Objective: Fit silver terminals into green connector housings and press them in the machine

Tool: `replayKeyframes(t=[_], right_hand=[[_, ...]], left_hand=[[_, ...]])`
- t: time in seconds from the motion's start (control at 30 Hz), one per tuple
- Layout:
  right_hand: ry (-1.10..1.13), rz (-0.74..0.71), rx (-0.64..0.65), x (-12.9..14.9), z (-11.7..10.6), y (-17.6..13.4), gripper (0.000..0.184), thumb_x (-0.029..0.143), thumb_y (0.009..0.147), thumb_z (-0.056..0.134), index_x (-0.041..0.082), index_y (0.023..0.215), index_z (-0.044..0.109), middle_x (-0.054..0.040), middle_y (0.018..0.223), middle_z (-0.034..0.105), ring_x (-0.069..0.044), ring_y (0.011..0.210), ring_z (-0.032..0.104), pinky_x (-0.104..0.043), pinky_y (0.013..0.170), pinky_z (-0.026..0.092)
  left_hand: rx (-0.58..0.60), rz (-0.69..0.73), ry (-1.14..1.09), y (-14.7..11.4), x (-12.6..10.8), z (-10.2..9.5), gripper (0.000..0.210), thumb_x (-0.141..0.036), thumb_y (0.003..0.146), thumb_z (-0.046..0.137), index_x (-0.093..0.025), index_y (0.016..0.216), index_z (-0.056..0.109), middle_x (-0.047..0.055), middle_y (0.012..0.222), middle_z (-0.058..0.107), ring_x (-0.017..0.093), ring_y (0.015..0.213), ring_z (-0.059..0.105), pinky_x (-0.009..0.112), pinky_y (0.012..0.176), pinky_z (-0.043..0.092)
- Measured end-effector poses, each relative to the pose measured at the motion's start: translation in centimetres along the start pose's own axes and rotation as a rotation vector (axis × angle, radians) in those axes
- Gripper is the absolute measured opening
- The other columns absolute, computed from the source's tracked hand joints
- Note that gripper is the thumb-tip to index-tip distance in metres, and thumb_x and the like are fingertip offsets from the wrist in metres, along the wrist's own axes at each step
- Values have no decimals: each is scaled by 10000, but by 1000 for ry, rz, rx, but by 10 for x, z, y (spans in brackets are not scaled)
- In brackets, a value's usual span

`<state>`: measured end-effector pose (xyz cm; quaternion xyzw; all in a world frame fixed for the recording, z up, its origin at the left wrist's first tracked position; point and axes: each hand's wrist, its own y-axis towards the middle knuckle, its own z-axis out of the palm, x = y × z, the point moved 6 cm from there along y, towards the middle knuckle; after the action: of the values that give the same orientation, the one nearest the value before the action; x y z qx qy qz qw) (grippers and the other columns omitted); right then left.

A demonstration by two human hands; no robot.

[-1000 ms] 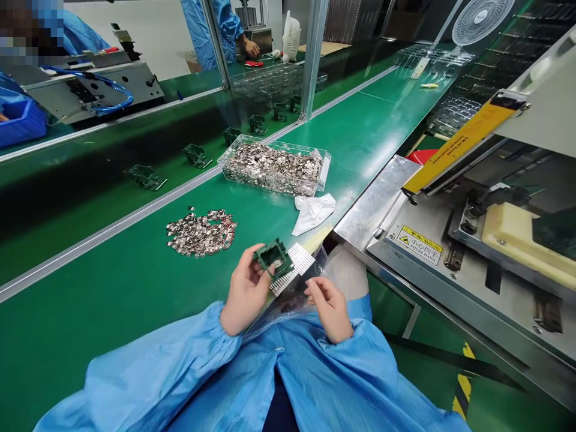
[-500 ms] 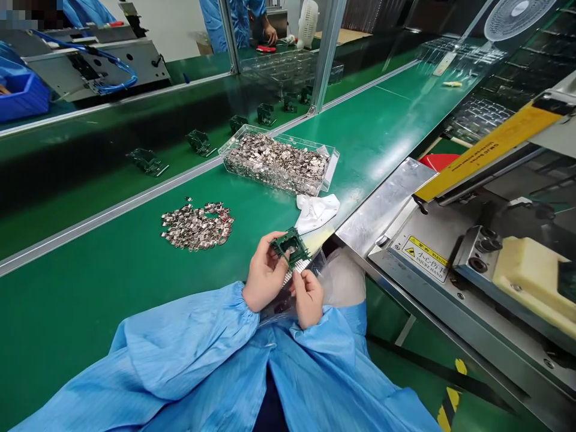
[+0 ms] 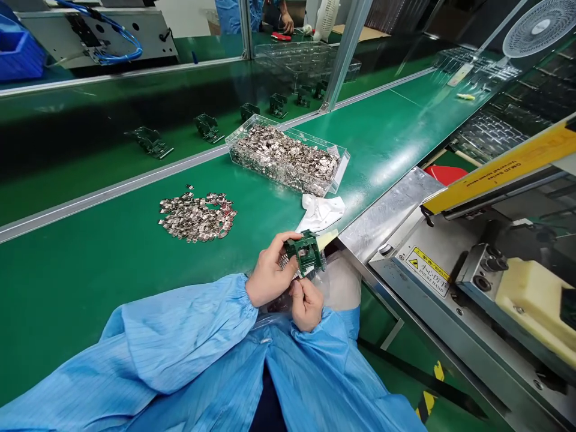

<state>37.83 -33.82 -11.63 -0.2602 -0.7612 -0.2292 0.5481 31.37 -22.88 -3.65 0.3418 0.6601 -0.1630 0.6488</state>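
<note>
The green part (image 3: 310, 251) sits just below and right of the picture's centre, in the left hand (image 3: 271, 274), whose grip is clamped on its left side; the right hand (image 3: 307, 306) has its fingertips drawn together just beneath, though whether they pinch anything I cannot tell; the part looks light and stiff, probably plastic, with little slip; its thin bars may be fragile, so the outer sides seem the safer hold.

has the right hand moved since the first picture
Yes: judged against the corner of the metal table, the right hand has moved left, closer to the left hand.
</note>
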Motion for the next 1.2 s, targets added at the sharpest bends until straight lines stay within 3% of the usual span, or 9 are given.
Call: replayKeyframes(t=[0.13, 0.27, 0.37, 0.47, 0.63, 0.73, 0.87, 1.0, 1.2], right_hand=[[-85, 22, 209, -4, -1, -2, 344, 418, 814, 612, 229, 528, 585, -7, 478, 576, -159, 440, 519, -267, 472, 369], [-145, 61, 242, 14, -23, -4, 314, 374, 808, 664, 222, 538, 609, 1, 453, 583, -162, 396, 531, -264, 431, 369], [-119, 35, 188, 48, -48, 1, 211, 371, 884, 608, 214, 772, 694, -20, 611, 668, -191, 529, 632, -289, 524, 473], [-81, -92, 112, 86, -65, 11, 142, 304, 924, 577, 231, 952, 695, -27, 762, 692, -197, 681, 661, -311, 650, 508], [-131, -385, -47, 123, -62, 26, 127, 189, 896, 596, 256, 935, 696, -46, 904, 614, -209, 864, 595, -345, 753, 476], [-183, -427, -107, 125, -53, 30, 107, 190, 878, 621, 253, 923, 695, -65, 1007, 585, -231, 976, 559, -383, 834, 461], [-259, -402, -135, 122, -46, 30, 50, 250, 876, 638, 234, 859, 683, -86, 1096, 568, -254, 1058, 528, -416, 885, 443], [-242, -317, -177, 115, -46, 30, 129, 295, 867, 631, 221, 762, 641, -90, 1107, 563, -261, 1071, 533, -433, 905, 445], [260, -23, -69, 86, -38, 37, 276, 409, 783, 709, 207, 756, 522, -77, 1078, 554, -182, 803, 598, -296, 613, 544]], left_hand=[[-48, 25, -63, 1, -1, -3, 338, -249, 892, 562, -204, 1223, 505, 65, 1074, 614, 144, 879, 602, 255, 809, 496], [-92, -1, -116, -1, 0, -6, 344, -310, 910, 551, -187, 1226, 492, 68, 1034, 605, 142, 863, 595, 242, 758, 506], [-71, -47, -166, -5, -3, -6, 355, -340, 913, 549, -193, 1229, 479, 63, 1008, 607, 139, 814, 593, 239, 703, 513], [-35, -59, -195, -8, -8, -5, 349, -350, 914, 548, -201, 1219, 471, 48, 948, 616, 128, 746, 589, 223, 647, 508], [20, -79, -220, -12, -8, -2, 356, -342, 930, 515, -203, 1252, 455, 56, 895, 623, 147, 724, 608, 246, 631, 521], [53, -67, -205, -14, -8, -1, 365, -322, 937, 497, -198, 1277, 449, 70, 903, 646, 165, 749, 636, 272, 675, 535], [100, -28, -179, -15, -13, 1, 352, -259, 944, 464, -196, 1288, 422, 74, 910, 670, 177, 803, 664, 278, 708, 532], [88, -18, -85, -16, -18, 0, 326, -216, 929, 464, -193, 1253, 439, 47, 842, 650, 137, 644, 610, 238, 575, 489], [71, 21, -33, -15, -22, -3, 303, -191, 892, 499, -199, 1195, 491, -10, 717, 578, 104, 520, 513, 213, 484, 421]])
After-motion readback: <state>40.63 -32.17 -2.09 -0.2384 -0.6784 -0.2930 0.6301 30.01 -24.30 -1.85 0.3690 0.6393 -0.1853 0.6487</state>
